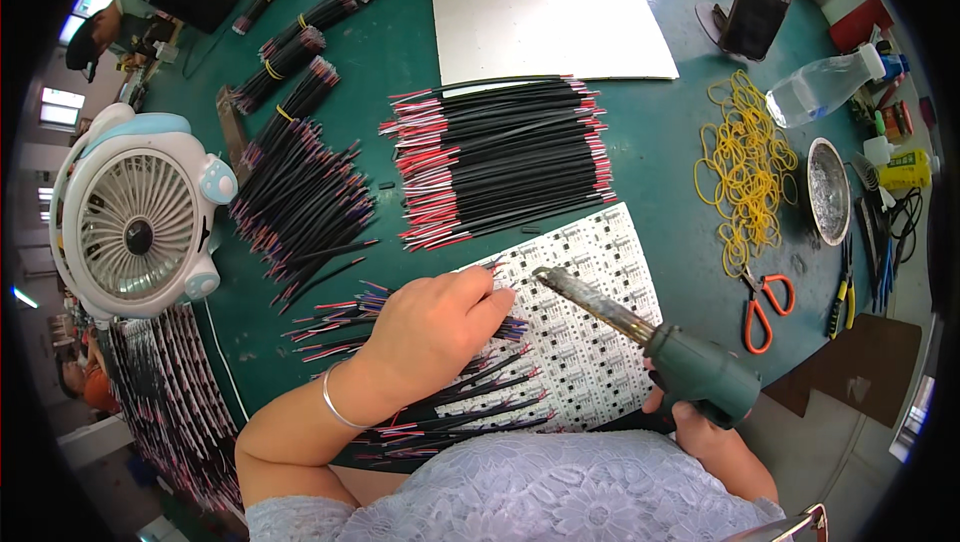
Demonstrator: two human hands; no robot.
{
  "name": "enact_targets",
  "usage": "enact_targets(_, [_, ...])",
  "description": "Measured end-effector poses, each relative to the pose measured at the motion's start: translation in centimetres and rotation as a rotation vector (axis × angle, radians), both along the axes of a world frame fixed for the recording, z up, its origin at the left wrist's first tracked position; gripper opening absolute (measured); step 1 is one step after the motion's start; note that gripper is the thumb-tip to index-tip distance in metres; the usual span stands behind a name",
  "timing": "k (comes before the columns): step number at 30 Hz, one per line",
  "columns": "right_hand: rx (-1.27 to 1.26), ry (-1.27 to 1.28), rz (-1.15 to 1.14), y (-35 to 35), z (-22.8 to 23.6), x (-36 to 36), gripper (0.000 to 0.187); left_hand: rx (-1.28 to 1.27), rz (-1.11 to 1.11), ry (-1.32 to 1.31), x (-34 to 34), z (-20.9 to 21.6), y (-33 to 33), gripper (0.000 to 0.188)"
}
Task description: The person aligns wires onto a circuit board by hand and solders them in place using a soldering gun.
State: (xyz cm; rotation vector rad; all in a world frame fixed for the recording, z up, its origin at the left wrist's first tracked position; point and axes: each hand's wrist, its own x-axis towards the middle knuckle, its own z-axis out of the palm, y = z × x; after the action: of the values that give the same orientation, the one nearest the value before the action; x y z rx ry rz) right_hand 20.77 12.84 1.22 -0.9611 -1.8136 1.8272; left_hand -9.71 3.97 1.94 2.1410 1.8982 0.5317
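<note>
My left hand (430, 322), with a bangle at its wrist, is closed over short black cables (370, 299) with coloured wire ends. Its fingertips meet at the white circuit board panel (585, 342), which carries rows of small dark components. Exactly which cables it pinches is partly hidden by the fingers. My right hand (695, 427) grips a green soldering gun (705, 377) from below. The gun's metal tip points up and left, above the panel, to the right of my left fingers. Several cables (490, 382) lie along the panel's lower left part, their ends on the board.
Black cables with red and white ends (520, 157) lie in a row ahead, below a white board (550, 17). A white fan (140, 222) stands left, near cable bundles (305, 182). Rubber bands (745, 162), scissors (765, 312), a metal bowl (828, 192) and a bottle (825, 87) are right.
</note>
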Motion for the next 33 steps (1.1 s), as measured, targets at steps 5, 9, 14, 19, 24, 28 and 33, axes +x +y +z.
enact_targets(5, [0.278, -0.148, 0.219, 1.1, 0.0, -0.5, 0.022, -0.011, -0.015, 0.071, 0.3, 0.2, 0.0, 0.025])
enact_targets(9, [0.298, -0.203, 0.207, 0.4, -0.9, 0.3, 0.051, -0.039, -0.026, 0.129, 0.5, 0.5, 0.1, 0.026])
enact_targets(14, [0.442, -0.255, 0.313, 0.8, -0.8, 0.3, 0.044, -0.059, -0.047, 0.160, 0.4, 0.9, 0.2, 0.026])
enact_targets(19, [0.467, -0.158, 0.335, 1.2, -0.1, -0.7, 0.039, -0.117, -0.048, 0.180, 0.6, 0.9, 0.4, 0.025])
enact_targets(24, [0.496, -0.114, 0.391, 1.4, -0.2, -0.7, 0.039, -0.156, -0.054, 0.204, 0.8, 1.3, 0.5, 0.025])
enact_targets(28, [0.194, -0.026, 0.145, -0.1, -0.6, 0.6, 0.042, -0.169, -0.064, 0.222, 1.1, 1.4, 0.7, 0.026])
enact_targets(33, [-0.017, 0.131, -0.072, 0.4, 0.0, 0.4, 0.058, -0.116, -0.069, 0.179, 0.8, 1.4, 0.4, 0.028])
